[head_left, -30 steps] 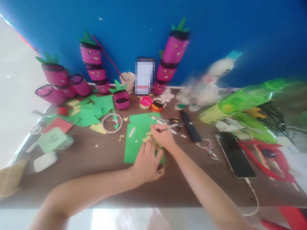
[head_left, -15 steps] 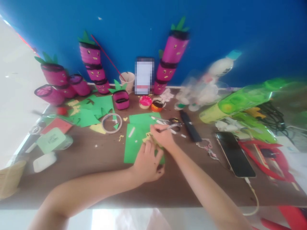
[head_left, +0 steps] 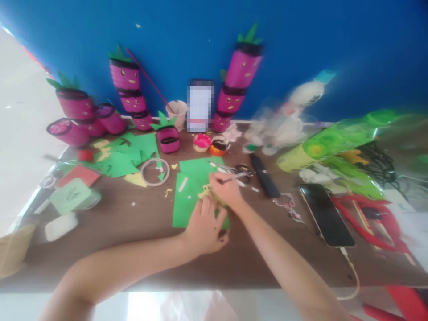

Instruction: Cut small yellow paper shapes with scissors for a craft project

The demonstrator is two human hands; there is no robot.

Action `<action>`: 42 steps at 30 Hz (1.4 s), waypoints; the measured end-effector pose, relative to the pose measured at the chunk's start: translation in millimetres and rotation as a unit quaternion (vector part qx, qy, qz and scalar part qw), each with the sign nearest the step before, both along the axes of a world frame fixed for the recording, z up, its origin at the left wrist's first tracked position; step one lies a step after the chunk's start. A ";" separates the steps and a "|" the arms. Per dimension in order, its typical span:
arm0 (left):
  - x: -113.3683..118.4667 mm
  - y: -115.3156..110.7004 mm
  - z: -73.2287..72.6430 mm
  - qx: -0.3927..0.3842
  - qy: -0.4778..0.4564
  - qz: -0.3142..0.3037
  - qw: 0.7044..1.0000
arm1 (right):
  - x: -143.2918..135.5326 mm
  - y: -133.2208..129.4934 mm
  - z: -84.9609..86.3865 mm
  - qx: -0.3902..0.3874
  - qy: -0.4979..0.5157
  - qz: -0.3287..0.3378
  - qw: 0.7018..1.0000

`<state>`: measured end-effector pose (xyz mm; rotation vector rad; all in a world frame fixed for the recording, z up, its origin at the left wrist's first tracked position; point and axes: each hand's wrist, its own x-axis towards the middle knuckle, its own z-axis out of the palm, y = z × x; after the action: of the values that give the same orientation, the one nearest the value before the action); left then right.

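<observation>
Yellow paper pinned beneath loosely spread left hand, pen in right hand, brown tabletop reaching near edge

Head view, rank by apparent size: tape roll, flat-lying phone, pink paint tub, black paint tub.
1. Flat-lying phone
2. Tape roll, by its outer outline
3. Pink paint tub and black paint tub: too alike to rank

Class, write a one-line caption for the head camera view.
Left hand on yellow paper, right hand close by with a slim pen-like tool.
</observation>
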<state>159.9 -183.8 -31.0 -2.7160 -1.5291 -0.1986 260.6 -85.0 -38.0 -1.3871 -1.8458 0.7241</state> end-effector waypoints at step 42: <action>0.0 -0.5 -1.2 0.007 0.014 0.000 1.000 | 1.2 1.5 -3.2 0.009 -0.019 0.002 1.000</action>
<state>159.9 -184.3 -32.2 -2.6972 -1.5135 -0.1704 261.9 -83.5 -41.2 -1.3941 -1.8799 0.6857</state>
